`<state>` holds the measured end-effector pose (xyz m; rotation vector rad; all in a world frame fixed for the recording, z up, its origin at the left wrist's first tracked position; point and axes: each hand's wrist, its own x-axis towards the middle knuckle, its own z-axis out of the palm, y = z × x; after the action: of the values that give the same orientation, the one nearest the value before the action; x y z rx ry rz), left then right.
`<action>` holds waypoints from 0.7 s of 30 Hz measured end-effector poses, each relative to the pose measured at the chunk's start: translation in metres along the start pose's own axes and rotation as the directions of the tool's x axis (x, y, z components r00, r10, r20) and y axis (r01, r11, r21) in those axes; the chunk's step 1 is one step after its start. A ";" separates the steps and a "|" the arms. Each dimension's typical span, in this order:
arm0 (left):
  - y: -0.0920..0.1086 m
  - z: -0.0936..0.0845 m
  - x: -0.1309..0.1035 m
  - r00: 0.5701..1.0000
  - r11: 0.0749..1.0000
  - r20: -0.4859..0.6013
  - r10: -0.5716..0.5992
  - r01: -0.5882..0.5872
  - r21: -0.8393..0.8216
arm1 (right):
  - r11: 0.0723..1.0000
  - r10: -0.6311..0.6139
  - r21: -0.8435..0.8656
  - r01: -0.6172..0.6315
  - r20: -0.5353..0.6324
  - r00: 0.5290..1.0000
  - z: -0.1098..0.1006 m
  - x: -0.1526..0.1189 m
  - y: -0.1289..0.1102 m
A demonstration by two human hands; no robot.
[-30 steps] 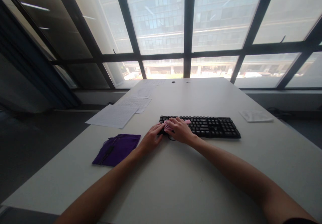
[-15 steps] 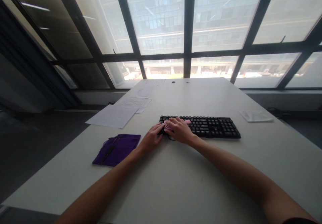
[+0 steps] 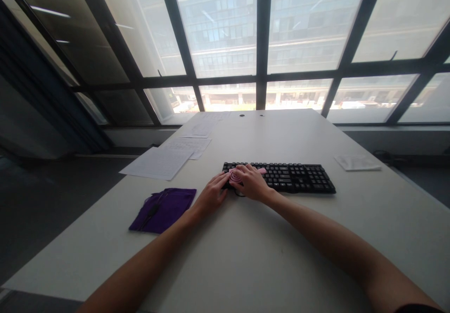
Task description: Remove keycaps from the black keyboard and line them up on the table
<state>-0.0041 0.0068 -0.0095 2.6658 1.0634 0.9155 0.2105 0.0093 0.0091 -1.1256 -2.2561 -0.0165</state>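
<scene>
Two bare arms stretched forward over a pale table [image 3: 246, 266], hands meeting at the near left corner of a black keyboard [image 3: 291, 177]. Right hand [image 3: 251, 182] curled over a small pink tool [image 3: 236, 175] with a round, ringed face, fingers bent around it and holding it against the leftmost keys. A pink end of the tool poking out past the fingers toward the middle of the keyboard. Left hand [image 3: 211, 193] just beside the right, palm down near the table, fingers loosely bent and pointing at the keyboard's left edge, fingertips touching or nearly touching that corner; hard to tell whether gripping anything, since the right hand and the tool cover the contact point. Something dark and thin, perhaps a cord, just under the right hand at the keyboard's front edge; too small to make out.

Left of the hands, near the table's left edge, a purple cloth pouch [image 3: 162, 209] lying flat with a dark cord or strap across it, well apart from the keyboard. Further back on the left, several white paper sheets [image 3: 158, 162] spread in a loose row toward the far end. On the right side, a white folded sheet [image 3: 356, 162] lying alone. Behind the table, tall windows [image 3: 225, 27] with dark frames.
</scene>
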 end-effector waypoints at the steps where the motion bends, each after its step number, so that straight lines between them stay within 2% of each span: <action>1: 0.000 0.000 0.000 1.000 1.000 0.002 -0.003 0.003 0.001 | 1.000 0.001 -0.001 -0.001 0.000 1.000 0.000 0.000 0.000; 21: 0.002 0.000 0.000 1.000 1.000 -0.009 -0.015 0.015 0.006 | 0.999 0.025 -0.038 -0.027 -0.041 0.999 -0.003 0.000 -0.005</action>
<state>-0.0029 0.0055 -0.0090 2.6577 1.0879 0.9236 0.2084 0.0056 0.0128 -1.1640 -2.2138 -0.0716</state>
